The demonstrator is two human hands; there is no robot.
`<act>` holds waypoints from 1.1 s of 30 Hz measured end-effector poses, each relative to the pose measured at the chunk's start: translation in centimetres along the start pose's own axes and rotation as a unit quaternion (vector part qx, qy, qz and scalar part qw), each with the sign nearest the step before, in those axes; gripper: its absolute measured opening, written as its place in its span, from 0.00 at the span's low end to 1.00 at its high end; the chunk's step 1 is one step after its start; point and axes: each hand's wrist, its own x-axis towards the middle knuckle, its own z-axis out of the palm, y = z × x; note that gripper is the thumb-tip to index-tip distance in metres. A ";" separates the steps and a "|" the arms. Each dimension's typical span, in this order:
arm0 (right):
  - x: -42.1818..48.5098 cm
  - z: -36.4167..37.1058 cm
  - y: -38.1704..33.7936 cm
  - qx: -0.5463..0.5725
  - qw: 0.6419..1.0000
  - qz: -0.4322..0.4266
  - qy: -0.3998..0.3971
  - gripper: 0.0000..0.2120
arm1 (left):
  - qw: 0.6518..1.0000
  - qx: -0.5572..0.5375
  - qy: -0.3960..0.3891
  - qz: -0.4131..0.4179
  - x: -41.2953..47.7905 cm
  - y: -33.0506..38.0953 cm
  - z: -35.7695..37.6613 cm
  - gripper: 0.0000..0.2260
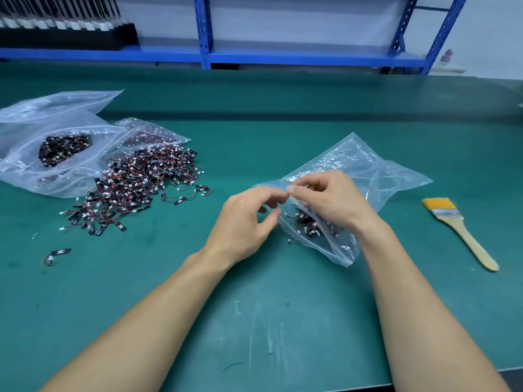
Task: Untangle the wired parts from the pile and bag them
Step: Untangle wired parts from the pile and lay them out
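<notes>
Both forearms reach in from the bottom edge over a green bench mat [283, 321] with pale scuff marks near the front.

Left hand [243, 219]: fingers curled, thumb and fingertips close together at the open mouth of a clear plastic bag [368, 176]. Whether it grips the film or a part, can't tell. Right hand [328, 199]: thumb and forefinger pinched on the bag's upper edge, other fingers curled on the film, holding the mouth open. The two hands nearly touch at the fingertips.

Inside that bag, under the right hand, sits a small clump of bagged parts [308, 224]: black tabs with red/black leads and white connectors. One lead pokes out of the mouth onto the mat.

Right of the bag, well apart: a wooden-handled paintbrush [461, 230] lying flat, bristles pointing away.

Front left: one stray wired part [56, 254] lying alone.

Further left: the loose pile [135, 188] of tangled wired parts, spread on the mat. Behind it, touching the pile, two more clear zip bags; the larger one [42, 145] holds a dark mass of the same parts.

Far edge: blue steel shelving [205, 32], and a black rack [65, 26] of upright items at top left, blurred.
</notes>
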 end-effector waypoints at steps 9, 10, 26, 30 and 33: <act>-0.5 -1.6 0.4 -0.265 0.953 0.134 -0.058 0.24 | 0.976 0.196 -0.020 -0.092 -2.1 -6.1 -6.8 0.14; -0.5 -1.8 0.3 -0.286 0.945 0.156 -0.039 0.23 | 0.968 0.225 -0.023 -0.113 -2.1 -6.9 -7.4 0.16; 0.5 2.8 0.8 -0.295 0.955 0.029 -0.004 0.10 | 0.967 0.178 -0.177 -0.043 -2.6 -6.8 -7.8 0.19; 0.3 2.2 0.7 -0.333 0.939 0.080 0.036 0.05 | 0.986 0.044 -0.158 -0.012 -3.8 -6.6 -9.2 0.24; 0.4 3.0 0.5 -0.279 0.958 -0.015 0.059 0.03 | 0.995 0.036 -0.080 -0.036 -3.8 -7.2 -10.0 0.22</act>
